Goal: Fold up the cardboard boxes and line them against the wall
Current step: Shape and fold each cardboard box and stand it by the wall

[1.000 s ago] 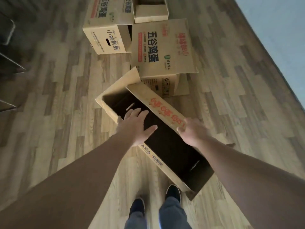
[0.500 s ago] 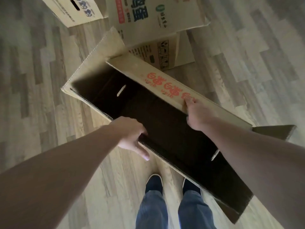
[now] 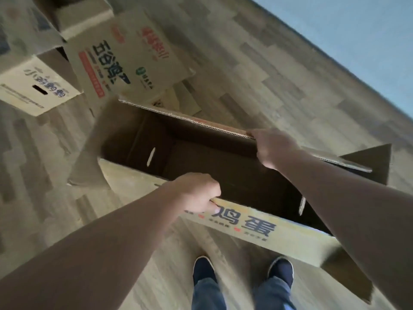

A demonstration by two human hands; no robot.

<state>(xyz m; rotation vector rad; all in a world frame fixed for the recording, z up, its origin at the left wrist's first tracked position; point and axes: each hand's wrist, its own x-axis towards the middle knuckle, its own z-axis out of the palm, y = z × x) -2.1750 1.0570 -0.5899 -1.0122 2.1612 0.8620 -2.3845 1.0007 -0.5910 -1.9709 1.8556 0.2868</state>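
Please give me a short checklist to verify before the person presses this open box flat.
1. Left hand has a grip on the near long wall of the open box: ok.
2. Right hand has a grip on the far long wall: ok.
3. Box interior holds nothing: cannot tell, it is dark.
4. End flaps free to swing: ok; the flap past the right arm stands out loose.
5. Floor toward the wall free for carrying: ok.
6. The other boxes are close beyond the far wall and may hinder flattening: not ok.
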